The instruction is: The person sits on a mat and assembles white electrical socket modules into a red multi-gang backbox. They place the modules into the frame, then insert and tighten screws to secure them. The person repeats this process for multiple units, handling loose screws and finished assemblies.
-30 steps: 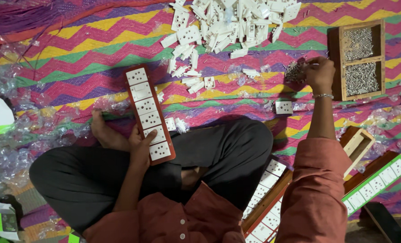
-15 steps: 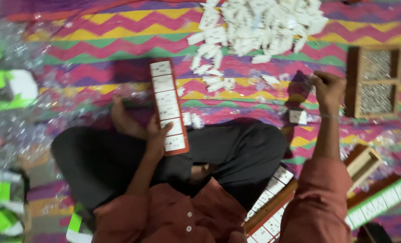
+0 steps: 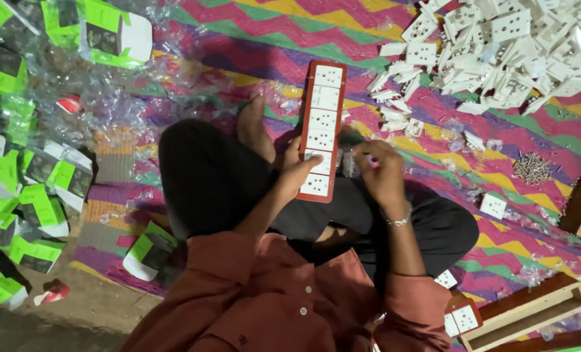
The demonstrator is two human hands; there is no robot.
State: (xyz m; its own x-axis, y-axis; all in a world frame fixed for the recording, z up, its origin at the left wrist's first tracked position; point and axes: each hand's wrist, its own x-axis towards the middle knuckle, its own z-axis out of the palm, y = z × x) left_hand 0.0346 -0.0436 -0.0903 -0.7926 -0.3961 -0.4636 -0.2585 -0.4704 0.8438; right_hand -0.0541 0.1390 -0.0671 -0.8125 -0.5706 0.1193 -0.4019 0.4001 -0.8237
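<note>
**Socket strip held on the lap, both hands at its lower end**

Plainly, the long red rectangular strip with six white socket plates (image 3: 322, 129) lies lengthwise over the person's crossed legs in black trousers (image 3: 212, 176), its far end reaching out over the zigzag-patterned mat in pink, green and yellow (image 3: 251, 26). The white plates sit in a single row, each pierced with small dark pin holes, framed by a thin red border.

The left hand (image 3: 297, 171) closes its grip on the strip's lower left edge, thumb laid across the face of the second plate from the bottom, fingers curled behind; it is pressed onto the strip, not spread. The right hand (image 3: 380, 171) sits just beside the strip's right edge with fingers bunched together, pinching something small at the fingertips; what it is cannot be made out. A thin metal bracelet (image 3: 399, 220) circles that wrist. Both sleeves are rust-coloured.

Beyond the strip, at upper right, a loose heap of white socket plates (image 3: 505, 45) spreads over the mat, with stray pieces trailing toward the strip. A small pile of metal screws (image 3: 532, 167) lies further right, well apart from the hands. A single white plate (image 3: 494, 205) rests near the right knee. A wooden tray with a low rim (image 3: 531, 314) lies at lower right. To the left, green-and-white cardboard packages (image 3: 30, 195) lie scattered among crumpled clear plastic wrap (image 3: 88, 85).
</note>
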